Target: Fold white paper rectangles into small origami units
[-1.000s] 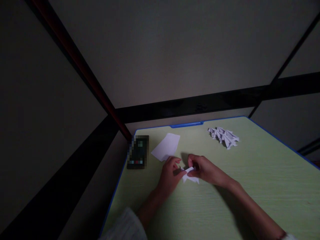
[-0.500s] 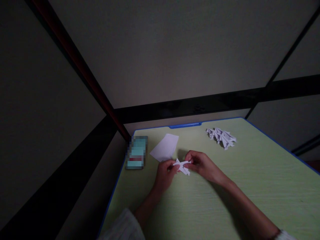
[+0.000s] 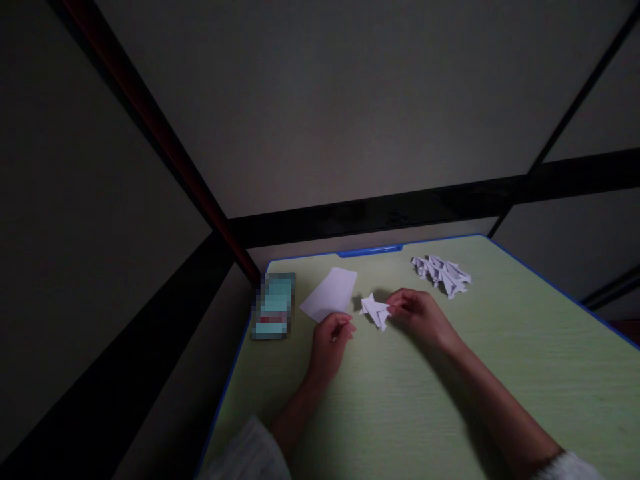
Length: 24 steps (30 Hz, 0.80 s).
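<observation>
My right hand pinches one tip of a white folded paper figure, an origami piece with pointed legs like a frog. The figure is held over the table, and its other points stick out to the left. My left hand is to the left of it, apart from the figure. Its fingers are curled and a little apart, with nothing in them. Just beyond the left hand lies a flat white sheet of paper, its near corner by the fingers.
A phone, pixelated, lies at the table's left edge. Several similar folded paper figures sit in a group at the back right. The light green table has a blue rim and a blue handle at the back, near a wall.
My left hand has let go of the paper figure. My right hand has carried it slightly away from me and to the right.
</observation>
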{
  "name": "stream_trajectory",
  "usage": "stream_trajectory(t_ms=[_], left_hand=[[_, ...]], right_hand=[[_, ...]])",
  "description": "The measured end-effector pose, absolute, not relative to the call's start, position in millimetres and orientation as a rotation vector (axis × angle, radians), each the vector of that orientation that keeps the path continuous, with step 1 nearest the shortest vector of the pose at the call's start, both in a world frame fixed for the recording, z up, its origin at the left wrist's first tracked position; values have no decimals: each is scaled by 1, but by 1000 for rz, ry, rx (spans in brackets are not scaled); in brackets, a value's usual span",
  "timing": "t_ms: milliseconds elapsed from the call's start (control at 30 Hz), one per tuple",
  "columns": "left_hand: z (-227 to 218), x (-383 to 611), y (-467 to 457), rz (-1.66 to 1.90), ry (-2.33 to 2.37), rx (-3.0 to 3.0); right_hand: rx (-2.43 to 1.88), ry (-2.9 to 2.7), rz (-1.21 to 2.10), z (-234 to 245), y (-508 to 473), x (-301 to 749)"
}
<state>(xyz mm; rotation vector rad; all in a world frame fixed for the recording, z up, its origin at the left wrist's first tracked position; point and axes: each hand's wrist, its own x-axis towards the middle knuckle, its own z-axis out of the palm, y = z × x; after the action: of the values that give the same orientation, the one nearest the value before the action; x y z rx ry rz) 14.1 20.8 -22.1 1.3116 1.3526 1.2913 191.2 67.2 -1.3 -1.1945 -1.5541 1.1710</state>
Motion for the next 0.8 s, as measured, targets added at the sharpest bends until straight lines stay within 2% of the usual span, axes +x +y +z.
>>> stream_trajectory(t_ms=[100,333,600,800], left_hand=[[-23,14,21,1283,1331,1337],[-24,16,20,1272,1319,1360],[-19,9,21,1313,1479,1536],[-21,-11,30,1331,1790,1847]], right_hand=[[-1328,-1456,883,-5,77,212],[-1668,-1326,467,-2,83,253],[-1838,-1380,285,0,79,261],[-1742,-1549,198,7,76,247]])
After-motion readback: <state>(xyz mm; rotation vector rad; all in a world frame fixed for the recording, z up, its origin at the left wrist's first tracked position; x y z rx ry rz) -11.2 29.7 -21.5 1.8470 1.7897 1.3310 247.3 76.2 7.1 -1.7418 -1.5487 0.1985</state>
